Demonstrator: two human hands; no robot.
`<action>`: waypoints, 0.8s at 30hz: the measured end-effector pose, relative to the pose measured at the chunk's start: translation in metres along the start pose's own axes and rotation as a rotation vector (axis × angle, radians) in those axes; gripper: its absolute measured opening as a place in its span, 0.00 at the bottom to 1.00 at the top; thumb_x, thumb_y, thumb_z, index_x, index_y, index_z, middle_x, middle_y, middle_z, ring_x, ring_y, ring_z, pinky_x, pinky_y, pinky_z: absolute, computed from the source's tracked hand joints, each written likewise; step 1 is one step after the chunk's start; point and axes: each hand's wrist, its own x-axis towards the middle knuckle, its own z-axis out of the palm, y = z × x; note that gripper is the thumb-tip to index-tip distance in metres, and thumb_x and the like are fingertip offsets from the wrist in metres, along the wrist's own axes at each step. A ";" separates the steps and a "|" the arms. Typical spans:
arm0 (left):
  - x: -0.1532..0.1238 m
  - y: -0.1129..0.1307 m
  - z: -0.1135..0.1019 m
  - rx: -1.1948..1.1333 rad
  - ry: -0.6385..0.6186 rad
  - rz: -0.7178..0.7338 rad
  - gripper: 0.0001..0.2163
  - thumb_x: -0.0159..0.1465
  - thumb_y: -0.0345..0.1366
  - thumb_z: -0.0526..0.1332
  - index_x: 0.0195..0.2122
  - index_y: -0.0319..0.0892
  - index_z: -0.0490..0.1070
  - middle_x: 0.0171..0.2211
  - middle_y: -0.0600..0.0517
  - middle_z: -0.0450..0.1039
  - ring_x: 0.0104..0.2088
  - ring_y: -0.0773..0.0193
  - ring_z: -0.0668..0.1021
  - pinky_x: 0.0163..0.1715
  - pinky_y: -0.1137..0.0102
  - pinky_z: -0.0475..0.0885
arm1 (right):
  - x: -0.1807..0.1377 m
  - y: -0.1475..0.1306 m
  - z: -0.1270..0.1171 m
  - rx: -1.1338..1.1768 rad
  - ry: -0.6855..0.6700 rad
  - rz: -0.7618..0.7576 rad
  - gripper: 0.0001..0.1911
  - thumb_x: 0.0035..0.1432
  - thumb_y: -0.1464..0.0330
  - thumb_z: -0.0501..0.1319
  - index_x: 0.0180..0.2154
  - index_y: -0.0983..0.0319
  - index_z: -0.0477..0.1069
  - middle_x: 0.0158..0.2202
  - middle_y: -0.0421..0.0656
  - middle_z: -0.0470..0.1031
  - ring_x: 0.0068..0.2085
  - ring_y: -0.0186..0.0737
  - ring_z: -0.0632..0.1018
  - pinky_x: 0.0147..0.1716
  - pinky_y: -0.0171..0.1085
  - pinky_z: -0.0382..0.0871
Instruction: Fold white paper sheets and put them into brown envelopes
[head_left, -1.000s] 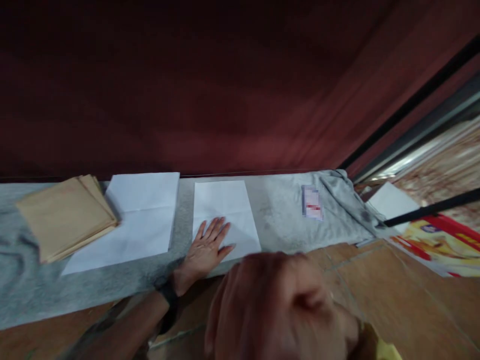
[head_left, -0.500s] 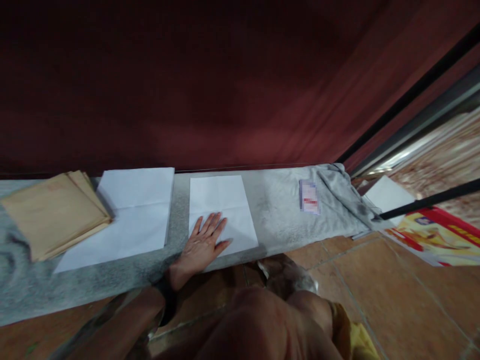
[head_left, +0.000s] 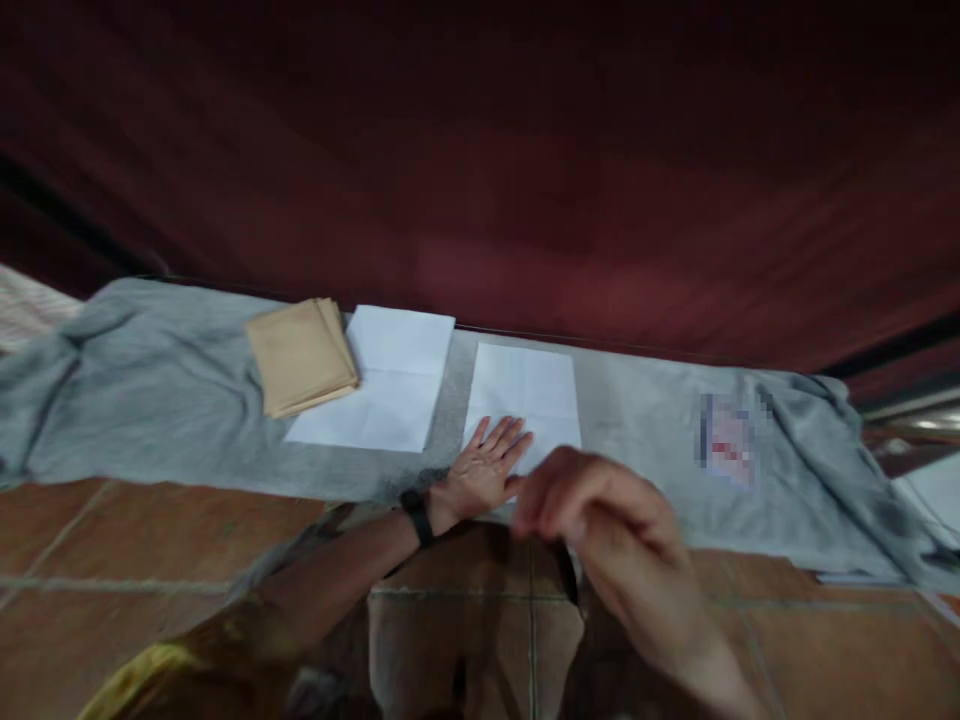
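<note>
My left hand (head_left: 484, 478) lies flat on the lower part of a creased white sheet of paper (head_left: 525, 375), its fingers spread. A dark band circles that wrist. Above the sheet's lower right corner, closer to the camera, hovers my right hand (head_left: 600, 510). Its fingers are curled together and blurred; whether anything is between them cannot be made out. To the left lies more folded white paper (head_left: 401, 385), partly covered by a small stack of brown paper pieces, perhaps envelopes (head_left: 300, 355).
Everything rests on a long, narrow surface under a grey cloth (head_left: 172, 390), wrinkled at both ends. A small pixelated packet (head_left: 727, 440) lies toward the right. A dark red panel (head_left: 480, 180) rises behind. Below is a tiled floor (head_left: 150, 540).
The view has turned left, so the papers appear farther right and the cloth's left end shows. My right hand has come into view. My left hand still presses the sheet.
</note>
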 end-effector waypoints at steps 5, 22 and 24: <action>-0.001 0.004 -0.001 0.008 -0.014 -0.021 0.34 0.70 0.57 0.51 0.70 0.40 0.55 0.71 0.39 0.52 0.72 0.48 0.55 0.70 0.47 0.45 | 0.038 0.119 -0.049 -0.701 0.222 -0.050 0.20 0.71 0.59 0.49 0.53 0.57 0.75 0.57 0.49 0.76 0.59 0.47 0.74 0.60 0.51 0.68; -0.004 0.012 -0.002 0.070 -0.023 -0.012 0.33 0.72 0.54 0.50 0.69 0.35 0.56 0.71 0.38 0.52 0.71 0.49 0.55 0.69 0.48 0.46 | 0.000 0.214 -0.086 -1.579 -0.132 -0.116 0.31 0.73 0.61 0.45 0.72 0.65 0.48 0.73 0.54 0.48 0.71 0.56 0.55 0.68 0.57 0.51; -0.004 0.012 -0.002 0.092 -0.013 -0.006 0.33 0.72 0.53 0.49 0.69 0.34 0.56 0.71 0.37 0.52 0.71 0.49 0.55 0.69 0.48 0.46 | 0.000 0.216 -0.087 -1.584 -0.132 -0.112 0.30 0.73 0.62 0.45 0.72 0.65 0.48 0.73 0.54 0.48 0.71 0.55 0.55 0.67 0.57 0.51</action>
